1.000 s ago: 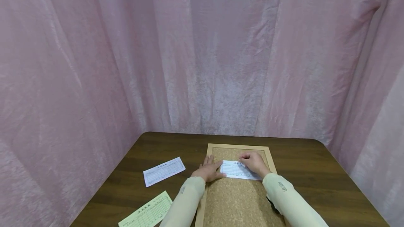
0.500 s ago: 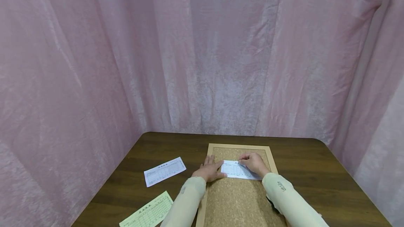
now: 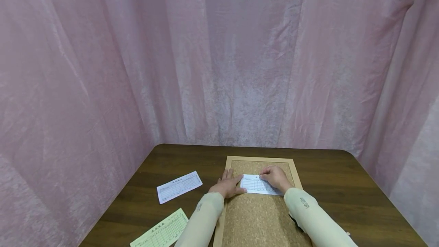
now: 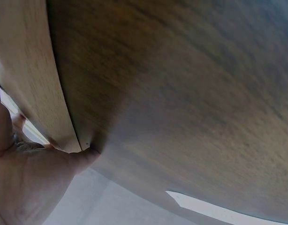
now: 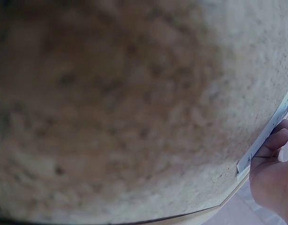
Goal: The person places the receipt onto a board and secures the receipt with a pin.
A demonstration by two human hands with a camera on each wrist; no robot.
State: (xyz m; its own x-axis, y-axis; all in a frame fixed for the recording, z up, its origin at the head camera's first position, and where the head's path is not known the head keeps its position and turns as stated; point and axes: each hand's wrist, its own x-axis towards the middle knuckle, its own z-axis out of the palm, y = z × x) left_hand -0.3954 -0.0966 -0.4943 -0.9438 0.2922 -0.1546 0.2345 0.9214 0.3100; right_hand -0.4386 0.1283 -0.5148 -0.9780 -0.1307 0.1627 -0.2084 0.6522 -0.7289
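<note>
2 hands on a white slip [image 3: 256, 184] lying on the cork board [image 3: 257, 216], left hand [image 3: 227, 186] flat with fingers straight at its left edge, right hand [image 3: 276, 177] fingers curled, pressing its top edge, 2 more slips on the table [image 3: 144, 197].

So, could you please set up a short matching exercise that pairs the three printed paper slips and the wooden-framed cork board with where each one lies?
Things:
1. white printed slip under both hands
2. second white printed slip
3. pale green printed slip
4. wooden-framed cork board

Places:
A. bare table, nearest the camera
B. on the cork
C. bare table, left of the board
D. flat on the dark wooden table

Pairs: 1-B, 2-C, 3-A, 4-D
</note>
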